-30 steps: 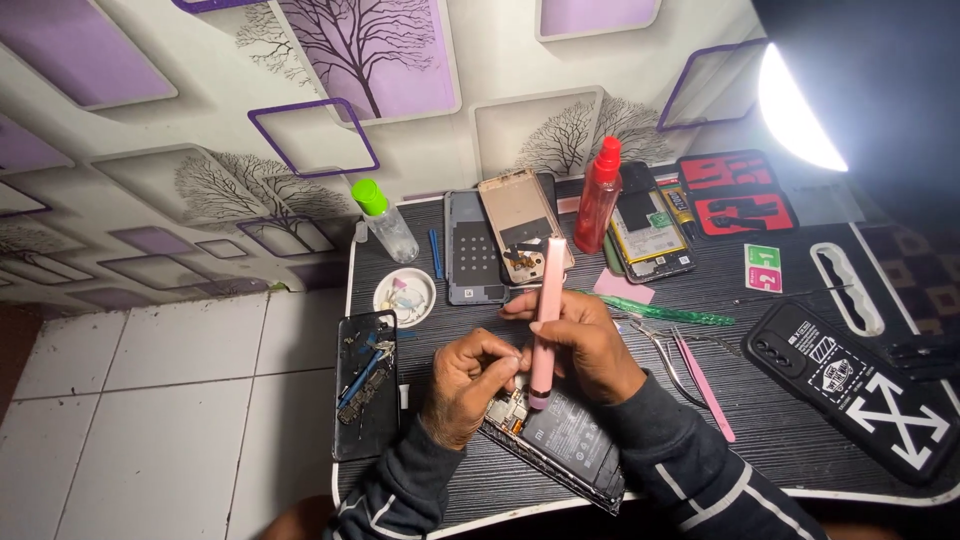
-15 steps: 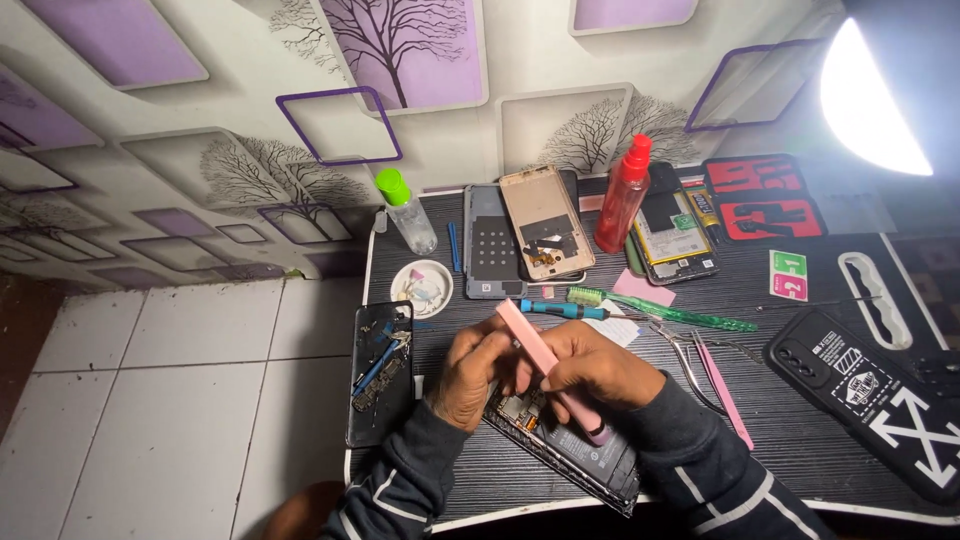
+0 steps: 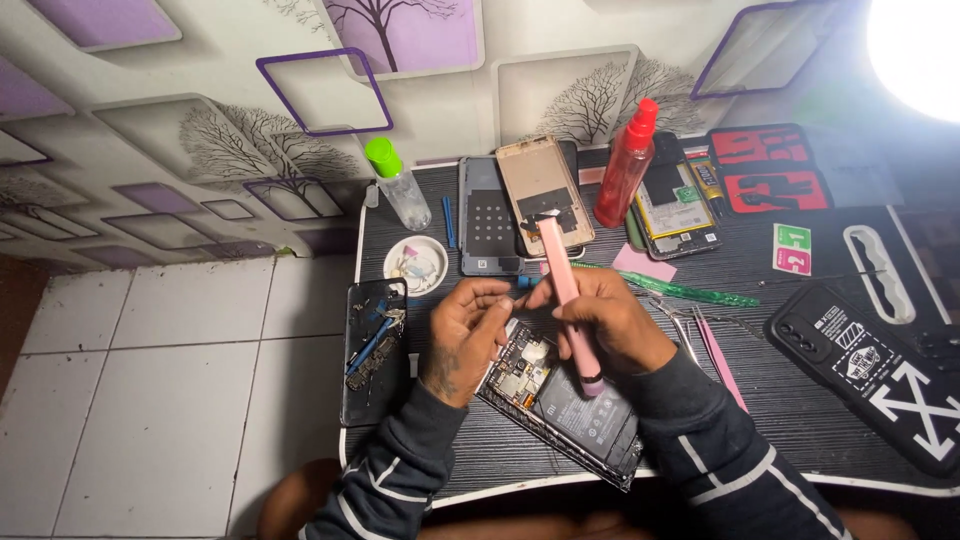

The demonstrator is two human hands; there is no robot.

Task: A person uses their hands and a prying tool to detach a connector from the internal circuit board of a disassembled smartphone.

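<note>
Right hand (image 3: 612, 320) clenched around a pink pen-shaped tool (image 3: 566, 296), fingers wrapped at mid-shaft; the tool runs from near the gold phone back at the far end down to a dark cap near the opened phone's battery. Left hand (image 3: 468, 335) curled, fingertips pinched together just beside the tool shaft; whether they hold some small part cannot be told. Both hands hover over an opened phone (image 3: 565, 400) lying slantwise at the near edge of the dark table (image 3: 800, 400), circuit board and black battery exposed.

Left of the left hand: a black phone shell (image 3: 372, 350) with a blue tool and loose parts on it. Beyond it, a small white dish (image 3: 417, 264) and a clear bottle with a green cap (image 3: 398, 184). Behind the hands: a grey phone frame (image 3: 484, 220), a gold phone back (image 3: 540, 190) partly overlapping it, and a red spray bottle (image 3: 625, 165) standing upright. Right of the hands: tweezers (image 3: 685, 330), a pink spudger (image 3: 722, 355), a green pry tool (image 3: 690, 292). Far right: a black phone case with white print (image 3: 880, 375). Bright lamp (image 3: 915, 45) at the top right corner.
</note>
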